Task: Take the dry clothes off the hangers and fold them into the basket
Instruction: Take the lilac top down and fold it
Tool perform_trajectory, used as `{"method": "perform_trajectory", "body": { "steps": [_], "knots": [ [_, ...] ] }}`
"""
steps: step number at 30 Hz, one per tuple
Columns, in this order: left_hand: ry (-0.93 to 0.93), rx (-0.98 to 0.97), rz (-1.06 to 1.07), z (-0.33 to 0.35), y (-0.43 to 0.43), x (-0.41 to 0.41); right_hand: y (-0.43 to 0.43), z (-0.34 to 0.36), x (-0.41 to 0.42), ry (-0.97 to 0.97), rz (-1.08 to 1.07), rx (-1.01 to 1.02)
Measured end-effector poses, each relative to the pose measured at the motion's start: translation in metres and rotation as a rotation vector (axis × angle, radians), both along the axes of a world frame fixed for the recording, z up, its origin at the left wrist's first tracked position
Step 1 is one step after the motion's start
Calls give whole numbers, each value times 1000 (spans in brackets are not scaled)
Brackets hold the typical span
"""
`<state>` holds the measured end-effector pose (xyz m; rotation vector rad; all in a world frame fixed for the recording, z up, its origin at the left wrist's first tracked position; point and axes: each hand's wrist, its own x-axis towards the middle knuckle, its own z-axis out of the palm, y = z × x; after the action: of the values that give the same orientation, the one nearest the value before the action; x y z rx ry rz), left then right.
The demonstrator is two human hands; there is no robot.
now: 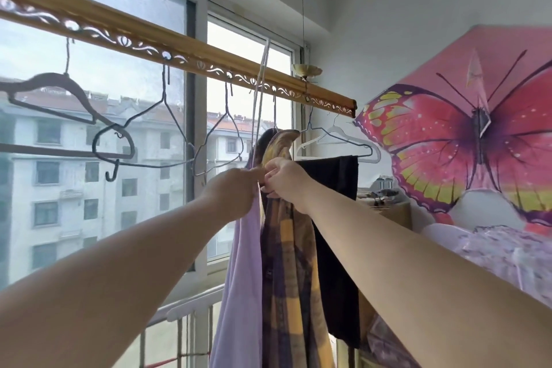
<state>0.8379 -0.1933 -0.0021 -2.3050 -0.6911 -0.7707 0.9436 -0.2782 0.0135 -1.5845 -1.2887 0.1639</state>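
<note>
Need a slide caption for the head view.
Left hand holds the lilac garment, right hand pinches the plaid shirt, both hanging under the rail beside a black garment.

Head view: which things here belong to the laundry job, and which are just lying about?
Job: hanging lilac cloth garment, gripped by left hand; purple-and-yellow plaid shirt, pinched by right hand; black draped garment; carved wooden drying rail.
Lying about: pink butterfly kite; empty dark hangers.
</note>
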Motion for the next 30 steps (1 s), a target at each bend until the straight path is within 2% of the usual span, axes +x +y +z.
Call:
{"method": "perform_trajectory", "body": {
  "steps": [1, 2, 4, 6, 10, 12, 15, 17, 21, 23, 26, 30],
  "knots": [
    [42, -47, 16, -4, 3, -3, 1, -2, -3, -11, -5, -22],
    [-13, -164, -32, -6, 7, -4, 4, -5, -3, -28, -16, -42],
    [9, -310, -78, -15, 10, -10, 5, -14, -5, -58, -27, -81],
    [98, -384, -75, -29, 13, -17, 5, -24, -6, -71, -24, -141],
    [403, -392, 92, -67, 18, -29, -2, -59, -13, -98, -1, -320],
    [466, -379, 114, -82, 19, -36, -3, -81, -17, -119, 36, -450],
    [439, -441, 32, -93, 18, -52, -3, -114, -25, -194, 149, -650],
    [419, -423, -52, -99, 24, -62, 1, -134, -34, -247, 225, -699],
    [367, -456, -117, -106, 28, -82, 8, -165, -54, -106, 371, -639],
    [327, -483, -133, -107, 28, -92, 13, -178, -62, -69, 428, -674],
    [261, -528, -135, -110, 29, -105, 14, -201, -81, -174, 453, -835],
    [30, -635, -179, -108, 28, -121, 4, -237, -102, -350, 435, -1022]
  ]
}}
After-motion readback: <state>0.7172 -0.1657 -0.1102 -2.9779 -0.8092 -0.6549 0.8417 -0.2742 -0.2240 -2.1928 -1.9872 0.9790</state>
